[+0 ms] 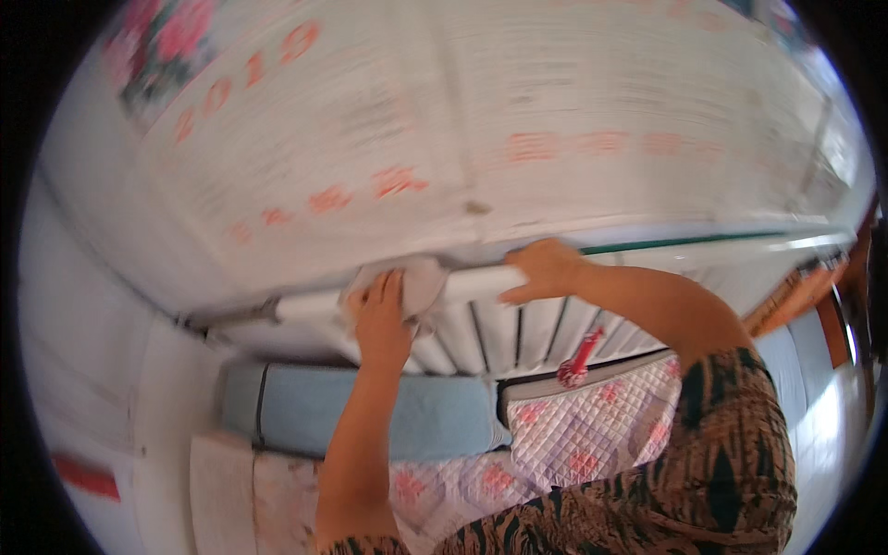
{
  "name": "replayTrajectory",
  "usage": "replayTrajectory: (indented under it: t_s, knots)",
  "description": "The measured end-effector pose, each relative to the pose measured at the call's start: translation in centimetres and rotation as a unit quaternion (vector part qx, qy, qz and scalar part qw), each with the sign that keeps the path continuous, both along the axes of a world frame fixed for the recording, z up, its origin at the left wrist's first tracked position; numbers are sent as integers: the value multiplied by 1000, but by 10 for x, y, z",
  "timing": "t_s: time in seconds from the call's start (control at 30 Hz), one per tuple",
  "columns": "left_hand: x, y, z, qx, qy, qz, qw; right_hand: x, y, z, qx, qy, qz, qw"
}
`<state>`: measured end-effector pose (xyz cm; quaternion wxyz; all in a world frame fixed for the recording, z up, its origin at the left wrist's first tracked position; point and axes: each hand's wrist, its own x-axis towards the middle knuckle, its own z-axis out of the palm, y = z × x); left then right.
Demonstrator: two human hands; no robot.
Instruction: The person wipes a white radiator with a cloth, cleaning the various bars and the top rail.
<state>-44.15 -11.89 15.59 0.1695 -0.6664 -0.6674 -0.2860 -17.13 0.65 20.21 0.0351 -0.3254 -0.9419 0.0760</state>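
Observation:
My left hand [381, 310] presses a crumpled greyish cloth [425, 282] over a thick white pipe [314, 305], with its fingers bent on the cloth. To the right, my right hand [546, 268] grips the same pipe, thumb below and fingers over the top. The pipe runs across above a white radiator [495, 338] with upright columns. The fingertips of my right hand are partly hidden behind the pipe.
Below the radiator are a light-blue padded backrest [435, 407] and a quilted floral cover [592, 421]. A red ornament [581, 356] hangs by the radiator. Large printed sheets [351, 120] cover the wall behind. A green strip [684, 242] edges the ledge at right.

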Motion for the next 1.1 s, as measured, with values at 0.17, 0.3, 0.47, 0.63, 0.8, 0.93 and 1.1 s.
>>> replayTrajectory:
  t_s: [0.17,0.3,0.47,0.63,0.8,0.93,1.1]
  knots:
    - [-44,-13,-1,8,-57,59,997,6,-9,7,22,-31,-37,999]
    - [-101,-21,-9,28,-56,116,991,0,-15,9,30,-24,-46,998]
    - [-146,-23,-18,35,-51,164,985,0,-10,4,48,-16,-40,998]
    - [-123,-21,-30,116,-58,189,973,-1,-10,5,45,-18,-38,998]
    - [-49,3,-65,206,-213,189,936,5,-9,3,59,-21,-50,997]
    - [-60,8,-145,212,-370,245,871,-4,-15,7,59,-14,-40,997]
    - [-88,6,-204,132,-633,91,757,-3,-11,2,65,-25,-37,997]
